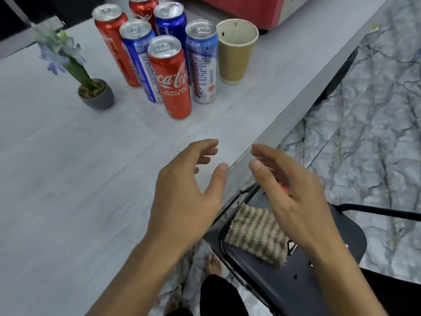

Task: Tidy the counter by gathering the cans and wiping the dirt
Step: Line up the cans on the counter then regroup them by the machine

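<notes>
Off the right edge of the counter (68, 156) stands a chair (296, 286). The cans (168, 76) bunch upright near the far edge, apparently gathered. Left hand (184, 192) and right hand (293, 190) hover empty, fingers relaxed, above the striped cloth (255, 233) parked on the seat, probably for wiping.

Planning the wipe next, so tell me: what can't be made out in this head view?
Head view only:
- Red speck: blurred, mostly behind the right hand; held or not, unclear.
- Striped cloth: right side hidden by that hand.
- Rearmost red can: top cut by the frame's upper edge.
- Any dirt on the counter: too faint or small to see.
</notes>
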{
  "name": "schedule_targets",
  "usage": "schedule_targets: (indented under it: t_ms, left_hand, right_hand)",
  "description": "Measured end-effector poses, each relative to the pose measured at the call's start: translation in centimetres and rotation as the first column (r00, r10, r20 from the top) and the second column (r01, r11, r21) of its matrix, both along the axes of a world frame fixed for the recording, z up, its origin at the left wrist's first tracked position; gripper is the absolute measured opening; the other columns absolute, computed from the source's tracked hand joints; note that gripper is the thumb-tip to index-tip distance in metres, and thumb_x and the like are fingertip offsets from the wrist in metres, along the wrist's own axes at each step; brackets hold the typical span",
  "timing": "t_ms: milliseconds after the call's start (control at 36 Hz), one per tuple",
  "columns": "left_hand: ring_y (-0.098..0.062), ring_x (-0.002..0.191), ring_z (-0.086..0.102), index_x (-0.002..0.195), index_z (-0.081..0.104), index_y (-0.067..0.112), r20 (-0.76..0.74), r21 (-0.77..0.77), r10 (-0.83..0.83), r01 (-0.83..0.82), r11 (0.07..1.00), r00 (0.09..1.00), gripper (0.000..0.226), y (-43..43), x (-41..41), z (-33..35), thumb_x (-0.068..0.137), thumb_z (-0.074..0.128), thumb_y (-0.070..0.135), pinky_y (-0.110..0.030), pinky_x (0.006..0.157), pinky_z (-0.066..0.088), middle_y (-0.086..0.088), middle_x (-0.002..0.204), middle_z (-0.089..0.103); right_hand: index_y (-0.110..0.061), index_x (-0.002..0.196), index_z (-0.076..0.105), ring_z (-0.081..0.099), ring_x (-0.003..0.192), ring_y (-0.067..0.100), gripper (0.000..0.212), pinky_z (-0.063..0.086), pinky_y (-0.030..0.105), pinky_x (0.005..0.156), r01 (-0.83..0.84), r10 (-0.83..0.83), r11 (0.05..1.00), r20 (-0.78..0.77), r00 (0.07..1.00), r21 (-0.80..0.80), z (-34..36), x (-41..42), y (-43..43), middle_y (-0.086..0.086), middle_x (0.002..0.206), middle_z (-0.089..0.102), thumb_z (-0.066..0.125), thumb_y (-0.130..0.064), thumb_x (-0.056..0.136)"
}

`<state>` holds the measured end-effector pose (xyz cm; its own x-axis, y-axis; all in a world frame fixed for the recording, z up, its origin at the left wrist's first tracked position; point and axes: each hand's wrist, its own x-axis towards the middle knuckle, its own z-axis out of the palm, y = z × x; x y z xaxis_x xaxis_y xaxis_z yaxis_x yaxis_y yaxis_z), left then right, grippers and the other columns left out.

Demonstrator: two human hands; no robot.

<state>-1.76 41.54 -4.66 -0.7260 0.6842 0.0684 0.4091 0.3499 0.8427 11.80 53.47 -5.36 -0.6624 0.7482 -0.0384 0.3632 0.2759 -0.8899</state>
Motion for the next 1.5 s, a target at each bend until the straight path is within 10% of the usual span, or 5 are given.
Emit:
schedule_targets:
  t_ms: [472, 1056, 1500]
  left_hand:
    - [0.002, 0.126, 0.054, 0.139, 0.051, 0.03, 0.092, 0.298, 0.449, -0.455, 0.839, 0.889, 0.066, 3.9, -8.0, 0.2, 0.083, 0.077, 0.053, -0.033, 0.097, 0.055, 0.022, 0.136, 0.058]
    - [0.012, 0.116, 0.056, 0.139, 0.049, 0.036, 0.071, 0.186, 0.488, -0.492, 0.85, 0.87, 0.077, 7.7, -10.1, -2.7, 0.073, 0.084, 0.057, -0.014, 0.085, 0.052, 0.022, 0.127, 0.06]
    - [0.008, 0.109, 0.059, 0.132, 0.056, 0.032, 0.069, 0.163, 0.452, -0.457, 0.874, 0.889, 0.064, 7.0, -11.4, -2.3, 0.077, 0.086, 0.047, -0.019, 0.081, 0.06, 0.022, 0.118, 0.062]
  right_hand:
    - [-0.023, 0.141, 0.057, 0.064, 0.115, 0.001, 0.056, 0.056, 0.031, 0.097, 0.003, -0.002, 1.0, -0.201, 0.98, 0.004, 1.5, -13.1, 8.4, -0.012, 0.133, 0.065, 0.072, -0.046, 0.093]
    - [-0.023, 0.144, 0.052, 0.063, 0.11, -0.001, 0.064, 0.05, 0.008, 0.088, -0.159, 0.189, 0.967, -0.144, 0.971, 0.198, -0.9, -18.3, 11.5, -0.014, 0.128, 0.064, 0.08, -0.034, 0.087]
    - [-0.026, 0.135, 0.057, 0.066, 0.107, -0.001, 0.063, 0.06, 0.032, 0.092, -0.146, 0.178, 0.965, -0.135, 0.975, 0.217, -0.7, -18.4, 11.9, -0.013, 0.12, 0.068, 0.087, -0.033, 0.08]
